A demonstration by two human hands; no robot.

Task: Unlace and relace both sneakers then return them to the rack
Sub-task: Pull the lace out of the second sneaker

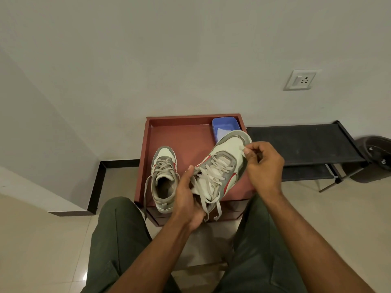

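Observation:
A cream, grey and red sneaker (227, 149) is tilted in the air above the red-brown table (182, 136), toe pointing away. My left hand (187, 194) grips its heel end from the left. My right hand (264, 163) pinches a small pale bit, apparently a lace tip, beside the toe. Its cream laces (211, 187) cross the eyelets and hang loose below. The second sneaker (164, 178) stands on the table to the left, its lace (147, 193) trailing over the front edge.
A blue plastic tub (225, 125) sits at the table's back right corner. A black two-tier shoe rack (304, 144) stands right of the table against the wall, with a dark round object (376, 153) beyond it. My knees frame the tiled floor.

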